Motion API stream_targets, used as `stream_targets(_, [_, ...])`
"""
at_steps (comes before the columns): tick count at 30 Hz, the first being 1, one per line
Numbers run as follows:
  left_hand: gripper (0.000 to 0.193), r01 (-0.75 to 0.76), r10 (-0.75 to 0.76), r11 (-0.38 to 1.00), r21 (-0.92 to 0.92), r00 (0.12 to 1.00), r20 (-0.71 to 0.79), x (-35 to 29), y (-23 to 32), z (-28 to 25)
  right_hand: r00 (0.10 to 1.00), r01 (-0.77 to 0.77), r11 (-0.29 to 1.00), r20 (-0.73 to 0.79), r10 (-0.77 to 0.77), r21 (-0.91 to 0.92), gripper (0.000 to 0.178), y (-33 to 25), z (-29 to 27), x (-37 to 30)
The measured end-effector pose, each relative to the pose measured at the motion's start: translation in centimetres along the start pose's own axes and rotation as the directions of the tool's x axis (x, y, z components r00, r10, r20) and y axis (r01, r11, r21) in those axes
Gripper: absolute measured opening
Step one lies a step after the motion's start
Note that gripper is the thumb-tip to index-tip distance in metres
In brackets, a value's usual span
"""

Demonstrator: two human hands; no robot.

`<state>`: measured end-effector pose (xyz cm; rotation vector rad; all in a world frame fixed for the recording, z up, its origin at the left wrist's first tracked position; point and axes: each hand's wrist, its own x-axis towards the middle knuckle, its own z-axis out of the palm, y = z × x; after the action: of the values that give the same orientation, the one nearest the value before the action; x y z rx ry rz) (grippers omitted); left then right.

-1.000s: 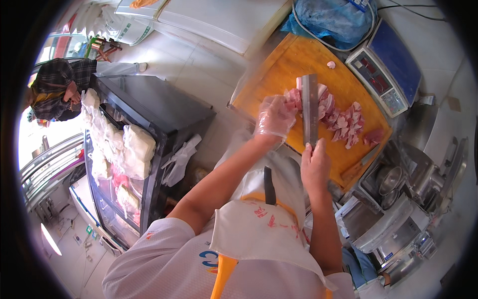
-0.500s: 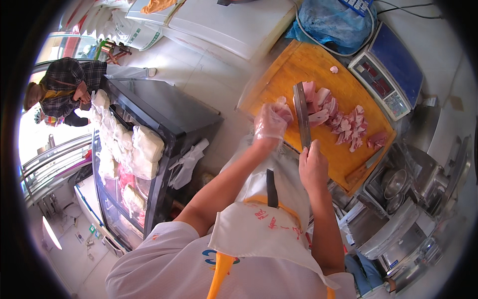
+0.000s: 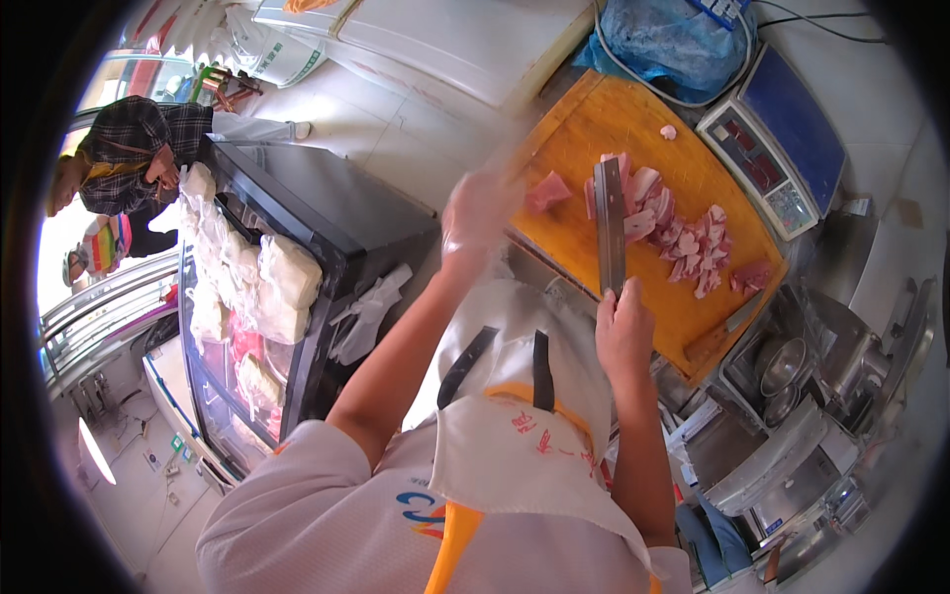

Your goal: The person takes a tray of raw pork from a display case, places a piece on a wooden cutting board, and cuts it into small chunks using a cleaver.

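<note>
My right hand (image 3: 625,327) is closed round the handle of a cleaver (image 3: 611,223), whose long steel blade points away from me over the wooden cutting board (image 3: 569,124). Beside the blade's right side lie cut chunks of raw meat (image 3: 648,203), and farther right is a heap of smaller pieces (image 3: 701,243). A single meat chunk (image 3: 547,193) rests near the board's left edge. Off that edge, my left hand (image 3: 478,218) wears a clear plastic glove; motion smears its fingers, so whether it holds anything is hidden.
A digital scale (image 3: 782,139) stands along the board's right side, with a blue plastic bag (image 3: 673,49) behind. A second knife (image 3: 708,344) lies at the board's near right corner. Metal bowls (image 3: 784,366) sit right of it. Left is a glass display case (image 3: 287,228); a person (image 3: 129,148) is beyond.
My left hand has moved left off the board, leaving the meat chunk behind. The cleaver has shifted slightly right, its blade now closer to the cut meat.
</note>
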<state>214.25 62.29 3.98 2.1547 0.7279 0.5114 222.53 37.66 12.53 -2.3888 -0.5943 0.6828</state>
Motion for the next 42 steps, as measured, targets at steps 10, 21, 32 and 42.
stream_targets(10, [0.027,0.333,-0.335,0.864,-0.377,0.940,0.064,0.8,0.1,2.7,0.993,0.104,0.994,0.058,-0.102,-0.037,0.014,-4.8,0.3,-0.1])
stream_targets(21, [0.018,0.543,-0.602,0.652,-0.529,0.795,0.074,0.5,2.3,3.1,0.989,0.004,0.970,0.142,0.031,-0.243,0.022,-5.6,2.7,-0.3])
stream_targets(32, [0.021,0.469,-0.543,0.728,-0.500,0.839,-0.003,1.9,2.5,4.6,0.970,-0.094,0.969,0.197,0.141,-0.229,0.024,-7.5,3.5,2.9])
stream_targets(42, [0.015,0.463,-0.491,0.812,-0.357,0.871,0.012,2.4,2.9,3.6,0.983,-0.082,0.989,0.154,0.101,-0.127,0.036,-5.1,6.4,5.4])
